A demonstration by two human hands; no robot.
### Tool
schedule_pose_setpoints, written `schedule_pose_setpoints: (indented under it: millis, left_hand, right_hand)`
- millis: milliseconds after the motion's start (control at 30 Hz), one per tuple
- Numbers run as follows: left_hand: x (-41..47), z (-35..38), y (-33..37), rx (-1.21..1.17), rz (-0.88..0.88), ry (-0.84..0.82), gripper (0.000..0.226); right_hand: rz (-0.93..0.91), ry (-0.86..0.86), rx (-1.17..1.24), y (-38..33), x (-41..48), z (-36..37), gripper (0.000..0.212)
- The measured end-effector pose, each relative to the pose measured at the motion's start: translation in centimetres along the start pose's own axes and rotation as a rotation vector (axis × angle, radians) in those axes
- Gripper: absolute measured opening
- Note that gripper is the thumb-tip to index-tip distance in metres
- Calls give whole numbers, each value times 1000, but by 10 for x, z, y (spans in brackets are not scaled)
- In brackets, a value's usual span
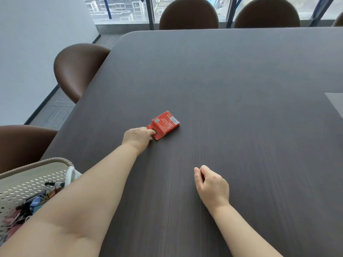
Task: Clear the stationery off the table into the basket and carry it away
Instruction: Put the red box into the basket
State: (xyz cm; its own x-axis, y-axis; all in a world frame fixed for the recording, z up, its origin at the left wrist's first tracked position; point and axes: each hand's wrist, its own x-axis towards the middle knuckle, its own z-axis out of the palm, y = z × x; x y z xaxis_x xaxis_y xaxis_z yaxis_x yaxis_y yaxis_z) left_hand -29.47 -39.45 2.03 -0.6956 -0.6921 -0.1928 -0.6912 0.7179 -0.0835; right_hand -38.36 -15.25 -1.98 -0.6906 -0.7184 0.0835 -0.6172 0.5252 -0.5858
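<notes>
Bench point(241, 80): one dark, wood-grained top with a rounded far-left corner; its right and near sides are cut off.
Red box point(165, 125): one small, flat cardboard pack lying left of the bench's middle. It has a barcode and fine print too small to read, and a hang tab with a slot at its near-left end.
Left hand point(137, 139): stretched out to the box, its fingers meeting the hang tab. They are hidden under the hand, so I cannot tell whether they pinch the tab or only touch it.
Right hand point(211, 186): rests on the bench, near and right of the box and well apart from it, fingers loosely curled round nothing.
Basket point(37, 163): one cream basket at the near left, with perforated walls and a rope-like rim, partly covered by the left forearm. It holds a blurred jumble of small coloured items that cannot be counted.
Chairs point(78, 69): four brown, smooth, rounded backs, two left and two far; a sliver at the far right may be a fifth.
</notes>
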Motion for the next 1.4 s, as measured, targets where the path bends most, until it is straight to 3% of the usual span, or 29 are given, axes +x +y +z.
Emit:
schedule_pose_setpoints:
  millis: [167,333,533,733,900,1033,1200,1400]
  left_hand:
    - [3,-2,10,61,24,-11,29]
    - [-18,-5,17,53,72,-79,21]
    - [-101,-46,14,-39,42,113,15]
    - [-233,-114,-26,-266,22,267,15]
    - [-327,-140,-93,-293,-19,584,11]
    - [-328,-118,-152,-272,-184,429,16]
    - [-313,-70,-197,-256,-199,144,20]
    - [-316,-44,-232,-632,-150,228,14]
  right_hand:
    - [-45,20,-15,2,-1,1,34]
    - [5,-111,-36,2,-1,-3,43]
    - [113,-165,84,-28,-34,-39,45]
    - [-17,-201,173,-96,-73,-80,44]
    - [-112,-224,306,-173,-96,-80,43]
    - [-157,-227,345,-227,-110,-62,42]
    - [-193,-222,340,-268,-120,-40,43]
    - [-143,-280,282,-292,-115,-15,41]
